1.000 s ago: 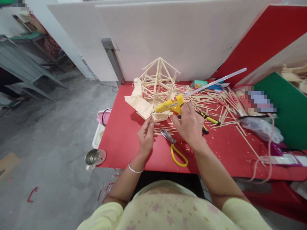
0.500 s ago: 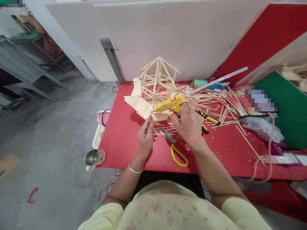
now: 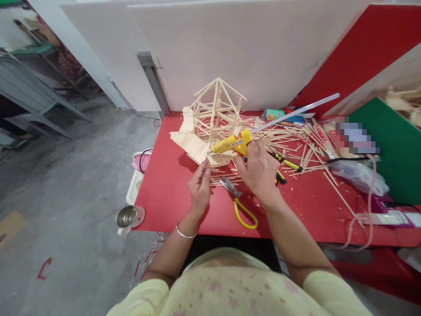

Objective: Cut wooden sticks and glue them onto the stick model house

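My right hand (image 3: 259,171) is closed round the grip of a yellow glue gun (image 3: 230,144), whose nozzle points left at the edge of a small panel of wooden sticks. A long clear glue stick (image 3: 296,112) juts out of the gun's back toward the upper right. My left hand (image 3: 200,186) pinches a thin wooden stick (image 3: 210,169) just below the nozzle. Behind them stands a house frame of sticks (image 3: 215,112) with a slatted roof panel (image 3: 190,145) leaning at its left.
On the red table (image 3: 171,193), yellow-handled scissors (image 3: 240,204) lie under my right wrist, with a yellow and black cutter (image 3: 286,164) beyond. Loose sticks (image 3: 305,145) are scattered to the right. A clear plastic bag (image 3: 360,175) and a green board (image 3: 394,149) sit far right. A metal cup (image 3: 127,216) stands at the table's left corner.
Nearly nothing has moved. The glue gun's nozzle has crept slightly left and down toward the stick panel, and my left hand has stayed put.
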Demonstrator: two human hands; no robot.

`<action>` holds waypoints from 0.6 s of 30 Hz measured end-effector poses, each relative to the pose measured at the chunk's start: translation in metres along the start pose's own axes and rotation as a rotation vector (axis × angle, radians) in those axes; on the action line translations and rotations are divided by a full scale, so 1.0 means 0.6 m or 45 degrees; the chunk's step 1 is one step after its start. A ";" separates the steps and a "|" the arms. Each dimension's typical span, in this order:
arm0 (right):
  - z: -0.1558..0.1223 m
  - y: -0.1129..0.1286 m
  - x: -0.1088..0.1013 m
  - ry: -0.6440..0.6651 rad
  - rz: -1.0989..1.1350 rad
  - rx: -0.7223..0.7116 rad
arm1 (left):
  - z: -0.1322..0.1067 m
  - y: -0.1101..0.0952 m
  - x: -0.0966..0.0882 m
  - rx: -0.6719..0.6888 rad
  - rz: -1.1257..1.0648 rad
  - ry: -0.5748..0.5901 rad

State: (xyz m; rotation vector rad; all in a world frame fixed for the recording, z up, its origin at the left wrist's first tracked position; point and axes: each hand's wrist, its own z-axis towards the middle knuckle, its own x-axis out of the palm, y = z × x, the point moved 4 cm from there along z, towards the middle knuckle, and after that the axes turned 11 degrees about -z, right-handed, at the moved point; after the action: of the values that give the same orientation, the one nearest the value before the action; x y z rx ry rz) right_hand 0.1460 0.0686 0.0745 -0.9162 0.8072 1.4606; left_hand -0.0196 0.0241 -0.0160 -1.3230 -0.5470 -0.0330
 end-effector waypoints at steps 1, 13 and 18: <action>0.000 0.000 0.001 0.001 0.005 -0.005 | 0.000 0.000 0.000 0.000 -0.001 0.000; 0.001 0.000 0.009 -0.038 0.014 0.000 | 0.001 0.000 0.001 0.009 -0.017 -0.012; -0.001 -0.001 0.009 -0.068 -0.001 -0.005 | 0.001 0.003 -0.001 0.006 -0.022 -0.001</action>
State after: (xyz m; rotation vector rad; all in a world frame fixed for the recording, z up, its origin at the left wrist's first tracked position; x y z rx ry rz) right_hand 0.1468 0.0704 0.0695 -0.8765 0.7646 1.4804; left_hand -0.0198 0.0248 -0.0176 -1.3135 -0.5592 -0.0452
